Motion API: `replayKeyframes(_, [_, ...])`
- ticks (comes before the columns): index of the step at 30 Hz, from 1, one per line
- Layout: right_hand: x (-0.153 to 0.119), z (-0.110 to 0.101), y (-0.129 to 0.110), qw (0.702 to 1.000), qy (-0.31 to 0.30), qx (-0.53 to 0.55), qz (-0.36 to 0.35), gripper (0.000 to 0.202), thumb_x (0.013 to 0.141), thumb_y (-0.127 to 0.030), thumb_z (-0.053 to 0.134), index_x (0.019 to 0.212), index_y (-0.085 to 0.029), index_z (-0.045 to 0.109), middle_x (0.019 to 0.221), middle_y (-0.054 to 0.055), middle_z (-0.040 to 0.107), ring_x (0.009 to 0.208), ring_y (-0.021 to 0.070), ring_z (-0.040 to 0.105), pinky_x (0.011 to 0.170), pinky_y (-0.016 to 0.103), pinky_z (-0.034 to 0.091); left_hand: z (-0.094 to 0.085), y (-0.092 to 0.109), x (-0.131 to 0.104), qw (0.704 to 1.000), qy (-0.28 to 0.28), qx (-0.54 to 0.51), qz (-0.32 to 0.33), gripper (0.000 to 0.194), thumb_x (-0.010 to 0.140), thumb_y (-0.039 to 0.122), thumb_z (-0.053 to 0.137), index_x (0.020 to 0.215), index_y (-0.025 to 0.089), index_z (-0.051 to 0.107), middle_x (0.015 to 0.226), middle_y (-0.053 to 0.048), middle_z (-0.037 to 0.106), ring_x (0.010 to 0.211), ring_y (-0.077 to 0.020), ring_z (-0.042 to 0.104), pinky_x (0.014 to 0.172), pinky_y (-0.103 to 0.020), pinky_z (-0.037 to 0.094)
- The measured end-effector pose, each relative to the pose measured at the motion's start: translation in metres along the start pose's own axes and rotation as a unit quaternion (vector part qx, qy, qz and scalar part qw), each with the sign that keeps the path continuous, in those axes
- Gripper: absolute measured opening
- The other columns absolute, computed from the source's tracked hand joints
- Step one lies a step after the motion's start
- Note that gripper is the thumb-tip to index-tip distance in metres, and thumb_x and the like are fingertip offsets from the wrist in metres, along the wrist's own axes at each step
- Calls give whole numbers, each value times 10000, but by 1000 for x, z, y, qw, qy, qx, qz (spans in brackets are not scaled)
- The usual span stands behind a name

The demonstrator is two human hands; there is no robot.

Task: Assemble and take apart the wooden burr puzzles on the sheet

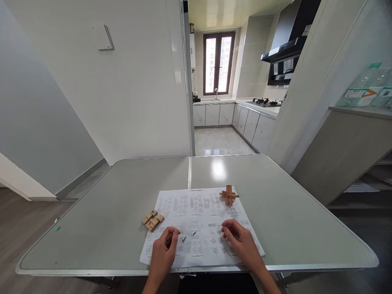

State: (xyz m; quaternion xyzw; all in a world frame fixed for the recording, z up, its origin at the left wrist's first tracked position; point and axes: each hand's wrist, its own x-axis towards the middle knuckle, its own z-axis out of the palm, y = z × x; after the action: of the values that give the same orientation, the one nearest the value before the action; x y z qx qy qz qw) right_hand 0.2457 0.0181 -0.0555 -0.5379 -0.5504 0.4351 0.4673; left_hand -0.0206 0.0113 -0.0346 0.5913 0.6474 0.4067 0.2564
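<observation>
My left hand hovers over or rests on the lower left of a printed paper sheet. Its fingers are curled, with thumb and index tip together and nothing visible between them. On the sheet's lower right, my right hand has its fingers bent inward in a similar pinch, also showing nothing held. Beyond the left hand, a flat wooden block puzzle lies across the sheet's left edge. A cross-shaped wooden interlocking puzzle sits on the sheet's upper right corner, apart from my right hand.
The sheet lies on a pale grey table with a metal rim and a centre seam. A small green piece is near the left edge. Plastic bottles stand on a shelf at right; a kitchen doorway opens behind the table.
</observation>
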Motion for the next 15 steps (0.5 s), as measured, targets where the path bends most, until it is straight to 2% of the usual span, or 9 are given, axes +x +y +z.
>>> replayKeyframes(6, [1,1,3,1000,-11,-3,-4,412,933,-618,577,960,-217,668,875,57,755,767,248,717,756,354,538,-1,-3,1,1000,0,-8,-2,596,897,769,421,771,222,621,526,74,308,459,-138,297,490,-247,226])
replayKeyframes(12, [1,1,4,1000,-4,-1,-1,425,911,-629,596,951,-214,678,854,58,759,756,260,723,737,366,538,-8,-6,3,999,-46,-11,-4,495,939,665,480,812,213,636,540,73,331,477,-140,345,506,-248,255])
replayKeyframes(15, [1,1,5,1000,-7,-1,0,415,920,-620,584,954,-216,674,858,55,757,759,258,726,747,366,539,-9,-7,3,999,-46,-15,-3,503,937,672,481,819,211,643,538,75,321,463,-139,346,491,-245,259])
